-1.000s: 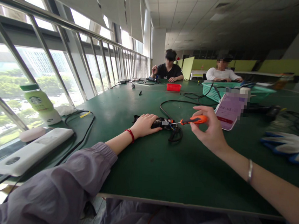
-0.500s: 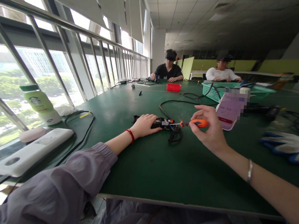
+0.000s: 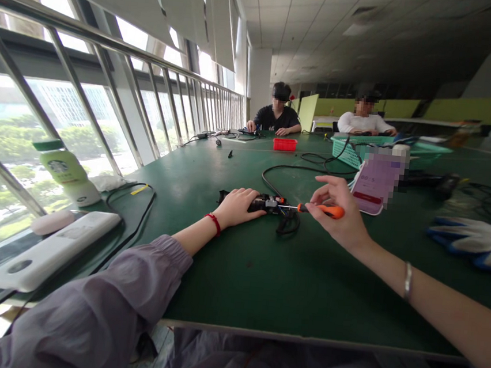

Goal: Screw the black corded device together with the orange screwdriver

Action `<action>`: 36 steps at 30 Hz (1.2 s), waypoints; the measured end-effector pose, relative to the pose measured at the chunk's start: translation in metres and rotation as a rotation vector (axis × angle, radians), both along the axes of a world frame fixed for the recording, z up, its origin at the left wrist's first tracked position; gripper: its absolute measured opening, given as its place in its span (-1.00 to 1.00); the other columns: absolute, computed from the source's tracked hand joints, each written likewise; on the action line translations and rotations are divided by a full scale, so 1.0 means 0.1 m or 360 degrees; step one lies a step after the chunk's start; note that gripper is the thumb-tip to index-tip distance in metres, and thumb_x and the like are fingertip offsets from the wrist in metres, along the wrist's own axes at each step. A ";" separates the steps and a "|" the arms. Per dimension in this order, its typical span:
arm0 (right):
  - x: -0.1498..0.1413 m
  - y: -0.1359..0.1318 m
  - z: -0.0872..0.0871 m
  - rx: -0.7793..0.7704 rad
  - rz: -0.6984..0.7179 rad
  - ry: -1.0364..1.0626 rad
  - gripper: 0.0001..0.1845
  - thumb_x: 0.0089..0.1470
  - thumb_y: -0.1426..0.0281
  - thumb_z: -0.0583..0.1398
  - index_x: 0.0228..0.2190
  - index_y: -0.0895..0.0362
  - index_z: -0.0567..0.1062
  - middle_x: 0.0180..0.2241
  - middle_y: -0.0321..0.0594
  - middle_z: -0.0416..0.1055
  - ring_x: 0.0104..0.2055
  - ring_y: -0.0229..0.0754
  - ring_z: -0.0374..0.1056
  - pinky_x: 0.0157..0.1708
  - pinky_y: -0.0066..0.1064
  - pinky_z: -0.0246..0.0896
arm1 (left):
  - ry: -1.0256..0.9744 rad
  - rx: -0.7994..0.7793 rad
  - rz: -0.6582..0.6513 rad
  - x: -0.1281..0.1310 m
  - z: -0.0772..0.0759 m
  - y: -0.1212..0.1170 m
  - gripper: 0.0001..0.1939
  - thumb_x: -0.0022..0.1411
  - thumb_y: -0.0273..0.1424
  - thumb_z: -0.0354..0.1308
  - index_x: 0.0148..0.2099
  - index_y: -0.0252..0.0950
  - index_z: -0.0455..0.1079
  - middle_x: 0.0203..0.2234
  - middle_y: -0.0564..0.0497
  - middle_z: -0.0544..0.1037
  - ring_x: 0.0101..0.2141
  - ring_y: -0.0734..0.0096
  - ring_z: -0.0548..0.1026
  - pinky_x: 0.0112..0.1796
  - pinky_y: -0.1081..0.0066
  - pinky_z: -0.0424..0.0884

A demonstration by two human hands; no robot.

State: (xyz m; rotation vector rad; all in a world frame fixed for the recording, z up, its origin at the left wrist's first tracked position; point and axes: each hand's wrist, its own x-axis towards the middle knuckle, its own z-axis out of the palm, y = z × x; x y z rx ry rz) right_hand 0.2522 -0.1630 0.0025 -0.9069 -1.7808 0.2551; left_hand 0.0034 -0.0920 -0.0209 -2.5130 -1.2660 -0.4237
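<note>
My left hand (image 3: 238,206) lies closed over a small black device (image 3: 265,202) on the green table (image 3: 263,267), pinning it down. My right hand (image 3: 341,216) pinches an orange-handled screwdriver (image 3: 325,211), held nearly level, its metal tip against the right end of the device. A black cable (image 3: 287,223) coils beside the device and loops away toward the back of the table.
A phone (image 3: 376,182) leans behind my right hand. White-and-blue gloves (image 3: 474,241) lie at right. A bottle (image 3: 68,173), a white power strip (image 3: 52,249) and cables sit at left by the window rail. A red box (image 3: 284,144), a teal basket (image 3: 362,146) and two seated people are farther back.
My right hand has lowered the screwdriver handle from a raised tilt to nearly level, tip staying at the device. My left hand has not moved.
</note>
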 end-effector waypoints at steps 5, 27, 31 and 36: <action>0.00 -0.02 0.01 -0.0138 -0.0085 -0.0013 -0.76 0.01 0.25 0.19 -0.26 0.09 0.38 -0.61 -0.39 0.27 -0.57 -0.26 0.28 -0.43 -0.36 0.25 | -0.0002 -0.0009 0.0007 0.00 -0.01 0.00 -0.50 0.21 0.01 -0.03 -0.03 -0.30 0.30 -0.18 -0.09 0.48 -0.18 0.18 0.43 -0.15 0.25 0.32; 0.01 0.00 -0.01 -0.0057 -0.0059 -0.0018 -0.59 -0.03 0.24 0.22 -0.13 0.10 0.33 -0.47 -0.34 0.32 -0.53 -0.28 0.28 -0.46 -0.41 0.23 | -0.0005 0.0000 0.0006 0.00 0.00 0.00 -0.50 0.21 0.01 -0.03 -0.04 -0.30 0.30 -0.19 -0.09 0.48 -0.18 0.17 0.43 -0.16 0.25 0.33; 0.01 -0.04 0.03 -0.0161 -0.0101 -0.0097 -0.78 0.03 0.23 0.16 -0.32 0.11 0.41 -0.54 -0.34 0.33 -0.57 -0.30 0.26 -0.52 -0.44 0.17 | -0.0006 -0.0009 0.0003 0.00 0.00 0.00 -0.49 0.20 0.01 -0.03 -0.03 -0.30 0.30 -0.19 -0.09 0.48 -0.17 0.17 0.43 -0.16 0.24 0.33; 0.01 -0.01 0.01 0.0145 -0.0030 -0.0078 -0.57 -0.07 0.40 0.21 -0.10 0.08 0.30 -0.41 -0.30 0.33 -0.36 -0.22 0.34 -0.30 -0.37 0.26 | -0.0001 -0.0014 0.0009 0.00 0.01 -0.01 -0.50 0.20 0.00 -0.03 -0.03 -0.30 0.30 -0.19 -0.10 0.48 -0.18 0.17 0.43 -0.16 0.25 0.32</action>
